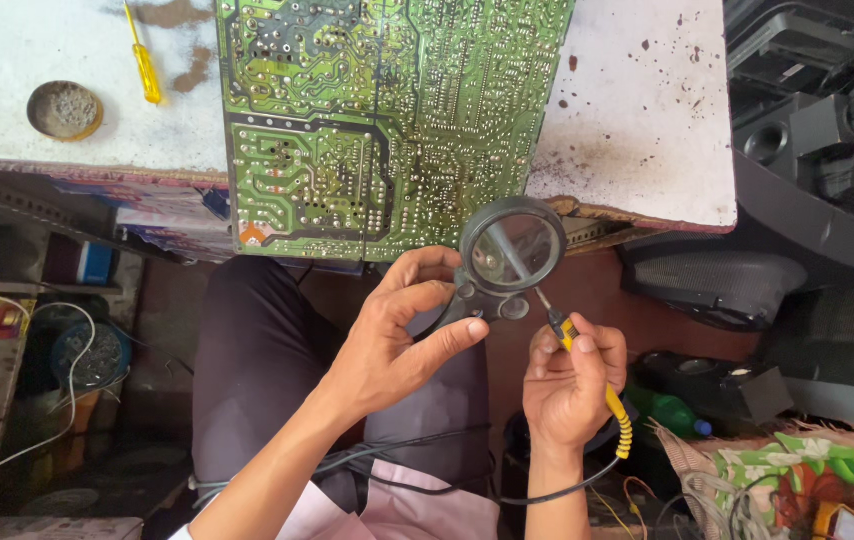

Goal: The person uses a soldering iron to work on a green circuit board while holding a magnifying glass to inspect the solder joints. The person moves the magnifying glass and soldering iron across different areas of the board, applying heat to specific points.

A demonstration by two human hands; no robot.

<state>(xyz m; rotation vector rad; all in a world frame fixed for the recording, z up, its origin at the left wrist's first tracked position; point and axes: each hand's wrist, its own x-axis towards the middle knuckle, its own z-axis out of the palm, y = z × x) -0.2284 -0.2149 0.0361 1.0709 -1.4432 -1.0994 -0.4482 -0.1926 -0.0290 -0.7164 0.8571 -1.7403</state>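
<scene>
A black magnifying glass (510,252) is held just past the near edge of a white, stained worktop (637,130), its round lens overlapping the lower right corner of a large green circuit board (377,120). The board lies solder side up, and its near edge juts over the worktop's rim above the person's lap. The left hand (402,335) is closed around the magnifier's handle, thumb stretched along it. The right hand (572,385) is clenched on a yellow-handled soldering iron (587,365), whose thin tip points up toward the lens; a dark cable trails from its handle down across the lap.

On the worktop's far left sits a small round tin (65,110) holding a dull greyish mass, and beside it lies a yellow screwdriver (142,58). Bare worktop shows on both sides of the board. Dark equipment housings (817,140) crowd the right side, and wires hang at lower left.
</scene>
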